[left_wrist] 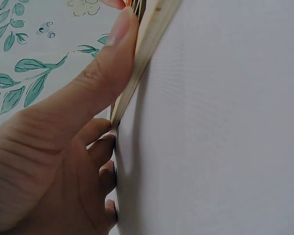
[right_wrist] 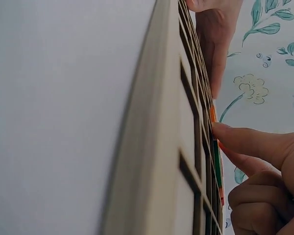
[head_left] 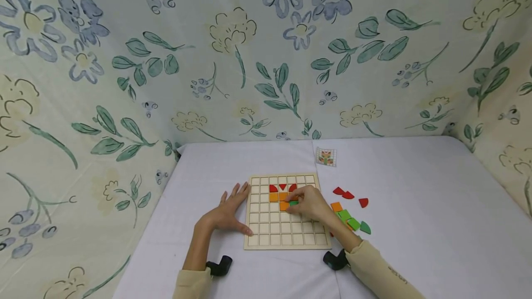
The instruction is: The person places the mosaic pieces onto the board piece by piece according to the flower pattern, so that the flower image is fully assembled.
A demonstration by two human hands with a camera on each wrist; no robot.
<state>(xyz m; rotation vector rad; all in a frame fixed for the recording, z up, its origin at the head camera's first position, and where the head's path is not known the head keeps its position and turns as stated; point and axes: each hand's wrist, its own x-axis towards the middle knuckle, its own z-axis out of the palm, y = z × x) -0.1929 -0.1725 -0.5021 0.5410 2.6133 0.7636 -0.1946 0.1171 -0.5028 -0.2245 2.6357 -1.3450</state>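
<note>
A square wooden grid board [head_left: 263, 239] lies on the white cloth. My left hand [head_left: 226, 213] is spread along its left side, thumb on the near left part of the frame and fingertips by the upper left edge. Over the middle right of the grid, my right hand [head_left: 311, 204] pinches a green piece [head_left: 294, 203] between thumb and forefinger, low at the cells; its other fingers are curled in. Beside it an orange square [head_left: 284, 206] fills a cell. Above are more orange squares [head_left: 273, 197] and a row of red pieces [head_left: 282, 187], partly hidden by the right hand.
Right of the board lie loose pieces: red quarter-rounds [head_left: 363, 202], an orange square [head_left: 336, 206], light green squares [head_left: 353, 224] and a dark green quarter-round [head_left: 365, 227]. A small pattern card [head_left: 326, 156] lies behind. Floral cloth [head_left: 249, 59] hangs at the back.
</note>
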